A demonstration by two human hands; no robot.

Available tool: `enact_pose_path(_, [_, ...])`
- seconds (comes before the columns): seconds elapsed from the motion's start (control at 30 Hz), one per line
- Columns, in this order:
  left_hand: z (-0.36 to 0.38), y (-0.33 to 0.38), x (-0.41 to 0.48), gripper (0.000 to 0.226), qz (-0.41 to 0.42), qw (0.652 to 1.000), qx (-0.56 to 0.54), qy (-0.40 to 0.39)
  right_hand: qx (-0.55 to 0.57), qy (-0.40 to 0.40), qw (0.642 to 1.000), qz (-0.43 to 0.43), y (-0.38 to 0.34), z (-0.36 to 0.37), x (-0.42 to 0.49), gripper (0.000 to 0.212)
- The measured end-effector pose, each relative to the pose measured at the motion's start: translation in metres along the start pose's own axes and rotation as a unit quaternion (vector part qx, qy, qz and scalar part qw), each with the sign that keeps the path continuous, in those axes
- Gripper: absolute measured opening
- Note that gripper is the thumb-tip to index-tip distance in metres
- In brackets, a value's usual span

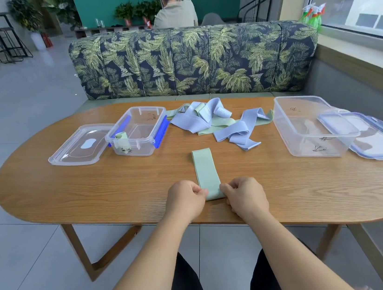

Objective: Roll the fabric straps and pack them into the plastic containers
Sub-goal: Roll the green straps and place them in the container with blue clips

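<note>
— Where's the strap you're working on?
— The green strap lies flat on the table, running straight away from me, with its near end by the table's near edge.
— And your hands?
— Both have curled fingers. My left hand pinches the left corner of the near end, and my right hand pinches the right corner. The end looks slightly turned up between them; I can't tell how far it is rolled.
— The other straps?
— The pile of straps, pale blue and green, lies tangled at the far middle of the table, apart from the one I hold.
— The containers?
— The small box with blue latches stands open at the far left. A rolled strap, green, stands inside by its near left corner. The small lid lies just beside it on the left. The big box stands open on the right, with the big lid against its right side.
— Behind the table?
— A leaf-print sofa, and beyond it a person sits with their back to me.
</note>
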State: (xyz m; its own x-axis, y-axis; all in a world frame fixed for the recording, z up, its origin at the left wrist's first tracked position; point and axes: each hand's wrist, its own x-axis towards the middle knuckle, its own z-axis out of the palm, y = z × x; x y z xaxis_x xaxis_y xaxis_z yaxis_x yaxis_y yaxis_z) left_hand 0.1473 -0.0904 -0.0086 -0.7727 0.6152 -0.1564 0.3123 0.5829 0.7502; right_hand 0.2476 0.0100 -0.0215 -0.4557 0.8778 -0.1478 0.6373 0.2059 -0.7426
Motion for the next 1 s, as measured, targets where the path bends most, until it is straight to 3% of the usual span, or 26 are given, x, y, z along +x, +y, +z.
enact_pose_path(0.33, [-0.009, 0.007, 0.001, 0.008, -0.065, 0.993, -0.096, -0.018, -0.018, 0.001, 1.0, 0.018, -0.005, 0.003, 0.01, 0.027])
enact_pose_path(0.6, [-0.005, 0.012, 0.004, 0.013, -0.072, 0.994, -0.08, 0.009, -0.045, 0.015, 0.998, 0.03, -0.013, 0.003, 0.009, 0.029])
enact_pose_path(0.83, [-0.005, 0.015, 0.009, 0.017, -0.084, 0.994, -0.064, 0.016, 0.046, -0.024, 0.998, 0.02, -0.01, 0.0, 0.014, 0.033])
enact_pose_path(1.0, [-0.004, 0.015, 0.015, 0.018, -0.087, 0.994, -0.055, 0.024, 0.081, -0.053, 0.995, 0.019, -0.009, -0.004, 0.015, 0.025])
